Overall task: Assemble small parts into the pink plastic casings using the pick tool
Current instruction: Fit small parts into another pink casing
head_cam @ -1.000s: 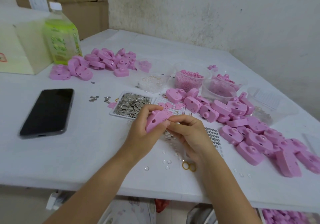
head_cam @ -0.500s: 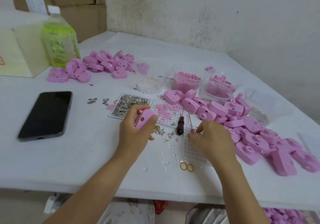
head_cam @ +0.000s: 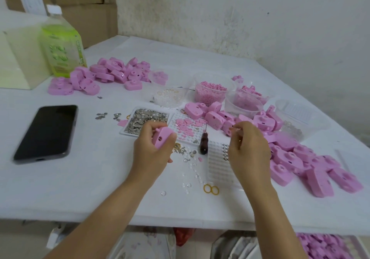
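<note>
Casing (head_cam: 162, 137) gripped in left hand (head_cam: 150, 151); right hand (head_cam: 249, 148) hovering, fingers (head_cam: 238, 128) pinched, contents unclear

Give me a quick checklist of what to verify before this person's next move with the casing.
1. Casing gripped by left hand: ok.
2. Casing's hole visible, facing the person: ok.
3. Small part pinched in right hand: cannot tell, too tiny.
4. Pick in hand: not ok; it lies on the table between the hands.
5. Metal parts stocked: ok.
</note>
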